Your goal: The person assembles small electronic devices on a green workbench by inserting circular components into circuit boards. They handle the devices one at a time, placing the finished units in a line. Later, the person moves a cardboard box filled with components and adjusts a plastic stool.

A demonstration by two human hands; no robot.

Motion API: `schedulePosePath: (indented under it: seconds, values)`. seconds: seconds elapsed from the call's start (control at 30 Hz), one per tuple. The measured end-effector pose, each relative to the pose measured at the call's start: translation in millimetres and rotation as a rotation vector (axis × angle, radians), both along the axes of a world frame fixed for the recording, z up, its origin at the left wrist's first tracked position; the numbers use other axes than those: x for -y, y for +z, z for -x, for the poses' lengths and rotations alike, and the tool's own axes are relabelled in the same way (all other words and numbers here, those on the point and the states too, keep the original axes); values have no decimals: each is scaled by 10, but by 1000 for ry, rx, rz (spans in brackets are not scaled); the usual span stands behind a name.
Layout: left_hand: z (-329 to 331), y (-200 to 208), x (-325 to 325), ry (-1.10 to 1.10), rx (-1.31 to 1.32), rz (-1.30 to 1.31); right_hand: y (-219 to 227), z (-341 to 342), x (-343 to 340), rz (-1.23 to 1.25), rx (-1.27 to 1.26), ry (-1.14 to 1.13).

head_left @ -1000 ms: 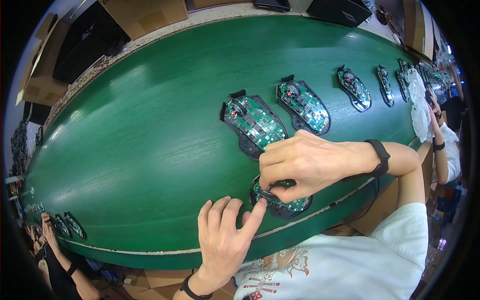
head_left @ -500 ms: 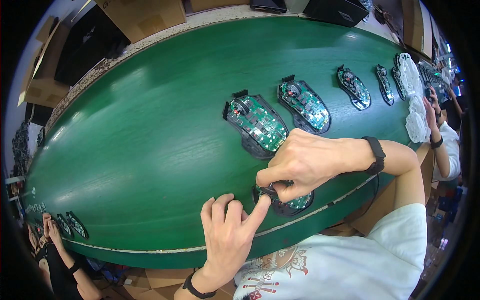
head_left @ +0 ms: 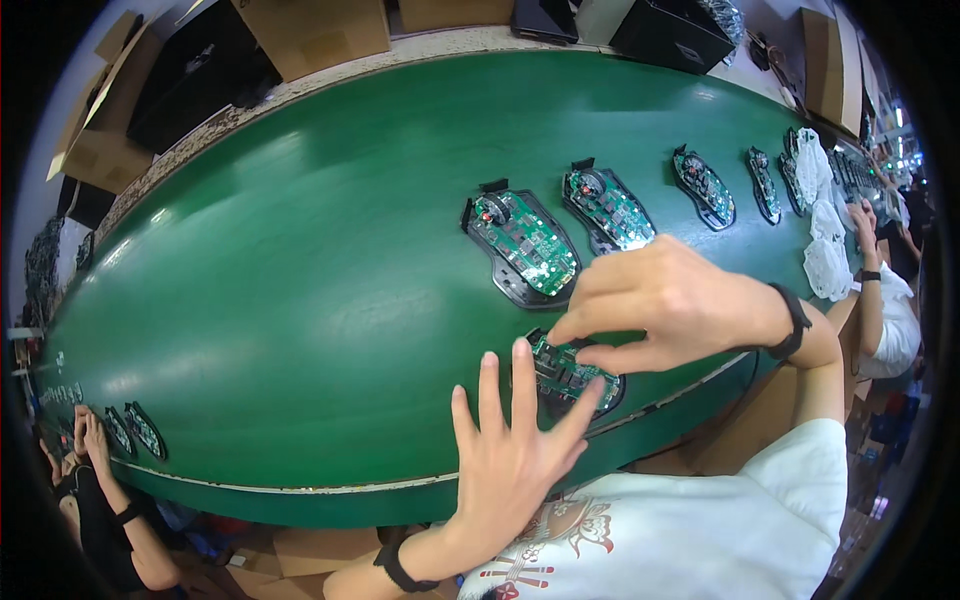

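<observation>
Near the front edge of the table lies an open computer mouse base with a green circuit board [head_left: 570, 375], partly covered by my hands. My left hand [head_left: 515, 440] is spread, with its thumb on the right part of this board and its fingertips along the left side. Above the board, my right hand [head_left: 650, 305] is bent down with thumb and index finger apart. Nothing shows between them. Beyond it lie two more mouse bases, the left one [head_left: 525, 245] and the right one [head_left: 610, 210], each with a dark scroll wheel.
Farther right on the green table [head_left: 300, 250] are another mouse base [head_left: 705, 190] and a narrow-looking one [head_left: 765, 187], beside clear plastic wrapping [head_left: 825, 250]. Co-workers' hands [head_left: 90, 435] work at far left and right. Cardboard boxes [head_left: 315, 35] line the back.
My right hand has lifted slightly and its thumb and index finger have parted. My left hand has moved right and spread, its thumb now on the board. The view has shifted slightly.
</observation>
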State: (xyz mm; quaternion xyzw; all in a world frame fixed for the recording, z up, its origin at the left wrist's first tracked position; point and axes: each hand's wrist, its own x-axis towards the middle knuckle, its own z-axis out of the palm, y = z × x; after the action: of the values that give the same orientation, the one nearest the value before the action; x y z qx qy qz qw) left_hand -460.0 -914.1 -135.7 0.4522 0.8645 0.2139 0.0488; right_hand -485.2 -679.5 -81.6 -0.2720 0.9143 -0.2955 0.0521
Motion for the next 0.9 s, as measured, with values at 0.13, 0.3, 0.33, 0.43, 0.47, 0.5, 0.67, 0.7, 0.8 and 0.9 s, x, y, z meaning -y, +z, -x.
schedulePosePath:
  seconds: [0.13,0.3,0.33,0.43,0.47,0.5,0.67,0.7,0.8,0.9]
  values:
    - [66,-164,63,7,-112,-7,-76,-125,106,-82,-48,15]
    - [442,-109,453,-65,-109,42,-149,-81,238,-120,-132,-45]
    - [470,-110,502,-74,-127,38,-166,-68,314,-128,-153,-25]
    - [369,-92,523,15,-53,17,-219,-13,506,-197,-244,69]
    - [356,-106,555,7,-65,18,-234,-9,548,-231,-264,81]
    - [346,-128,583,-2,-77,18,-245,-16,590,-267,-284,92]
    - [369,-136,584,-31,-64,8,-313,-18,624,-410,-354,76]
    - [357,-143,574,-18,-75,5,-355,6,627,-390,-345,57]
    - [313,-167,501,10,-106,-11,-393,46,641,-383,-318,12]
    - [270,-196,476,51,-118,9,-278,-81,697,-449,-322,35]
